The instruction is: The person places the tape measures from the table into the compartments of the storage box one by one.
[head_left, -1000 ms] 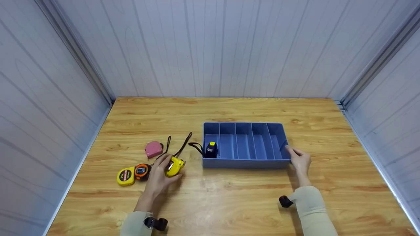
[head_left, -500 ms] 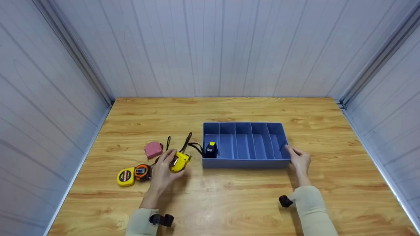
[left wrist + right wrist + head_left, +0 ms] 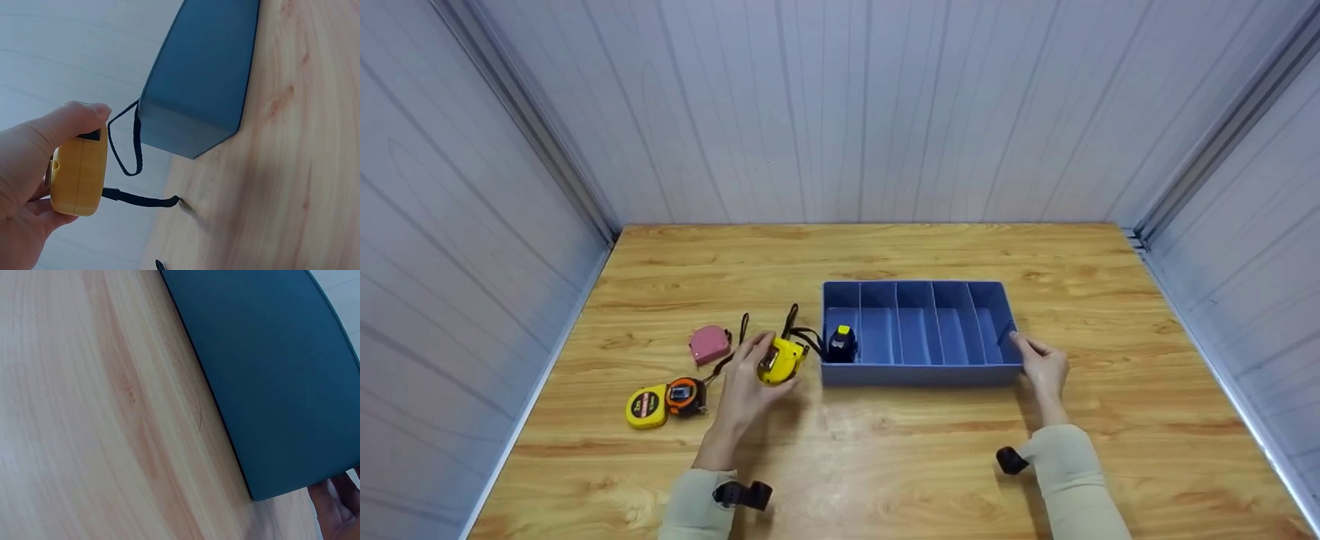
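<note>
My left hand (image 3: 744, 391) grips a yellow tape measure (image 3: 784, 362) above the table, just left of a blue divided box (image 3: 922, 375). In the left wrist view, thumb and fingers hold the yellow case (image 3: 79, 180), and its black strap (image 3: 140, 200) trails toward the tabletop. At the box's right end, my right hand (image 3: 1044, 375) pinches the rim; the right wrist view shows its fingers (image 3: 332, 512) at the box corner, partly cut off. A black tape measure (image 3: 841, 346) with a yellow button stands in the leftmost compartment, its strap hanging over the side.
On the table left of my left hand lie a pink tape measure (image 3: 710, 344), another yellow tape measure (image 3: 646, 407) and an orange-and-black one (image 3: 685, 396). Pale panel walls (image 3: 840, 112) enclose the wooden table (image 3: 885, 465) at the back and both sides.
My left hand has moved right and slightly away from me with the yellow tape measure, closer to the box. The right hand and the box look unmoved.
</note>
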Demonstrator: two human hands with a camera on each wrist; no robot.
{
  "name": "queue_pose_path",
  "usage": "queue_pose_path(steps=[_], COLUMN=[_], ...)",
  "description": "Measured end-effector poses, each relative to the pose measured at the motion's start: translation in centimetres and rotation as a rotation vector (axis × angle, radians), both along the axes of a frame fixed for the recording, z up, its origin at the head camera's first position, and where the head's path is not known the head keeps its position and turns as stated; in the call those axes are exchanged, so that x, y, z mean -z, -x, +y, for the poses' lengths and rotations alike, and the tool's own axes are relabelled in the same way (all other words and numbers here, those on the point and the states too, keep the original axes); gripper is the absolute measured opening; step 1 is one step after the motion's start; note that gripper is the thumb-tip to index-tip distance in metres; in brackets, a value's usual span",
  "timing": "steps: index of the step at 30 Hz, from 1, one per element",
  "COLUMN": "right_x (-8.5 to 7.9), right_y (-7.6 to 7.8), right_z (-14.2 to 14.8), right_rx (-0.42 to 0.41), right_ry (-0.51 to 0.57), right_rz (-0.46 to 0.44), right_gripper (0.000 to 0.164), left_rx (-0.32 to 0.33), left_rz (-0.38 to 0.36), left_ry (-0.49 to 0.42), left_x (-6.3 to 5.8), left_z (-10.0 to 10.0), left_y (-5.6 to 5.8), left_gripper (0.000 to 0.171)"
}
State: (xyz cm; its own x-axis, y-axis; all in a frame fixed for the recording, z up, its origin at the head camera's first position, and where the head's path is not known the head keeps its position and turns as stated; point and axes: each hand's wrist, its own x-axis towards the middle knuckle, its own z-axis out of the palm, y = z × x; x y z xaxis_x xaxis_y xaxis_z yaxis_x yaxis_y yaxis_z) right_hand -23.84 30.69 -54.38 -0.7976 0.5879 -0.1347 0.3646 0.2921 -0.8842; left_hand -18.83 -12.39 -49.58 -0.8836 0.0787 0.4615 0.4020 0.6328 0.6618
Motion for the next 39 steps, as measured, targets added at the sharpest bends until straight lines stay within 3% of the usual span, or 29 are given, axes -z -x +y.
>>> queue_pose_path(steps=[6,12,18,23,32,39], right_x=[3.4,3.3,4.4,2.9,-1.4,-1.5], right_y=[1.3,1.4,1.8,1.2,-0.8,-0.9], right_z=[1.4,1.5,1.8,1.2,-1.0,-1.0], right_rx=[0.013,0.006,0.04,0.025,0.014,0.019], right_ry=[-0.045,-0.061,-0.09,-0.066,0.006,-0.003], right_rz=[0.008,0.021,0.043,0.035,0.065,0.067], right_gripper=[0.06,0.054,0.053,0.05,0.041,0.039], left_rx=[0.025,0.035,0.043,0.063,0.076,0.098], left_rz=[-0.008,-0.004,-0.008,0.002,-0.018,0.007], left_ry=[-0.022,-0.045,-0.063,-0.082,-0.101,-0.109], left_x=[-0.4,-0.8,-0.9,-1.1,-1.5,-1.4], left_z=[0.9,1.7,2.6,3.3,4.6,5.5], left_y=[0.4,0.6,0.9,1.3,2.1,2.8], left_gripper=[0.074,0.073,0.073,0.073,0.072,0.072])
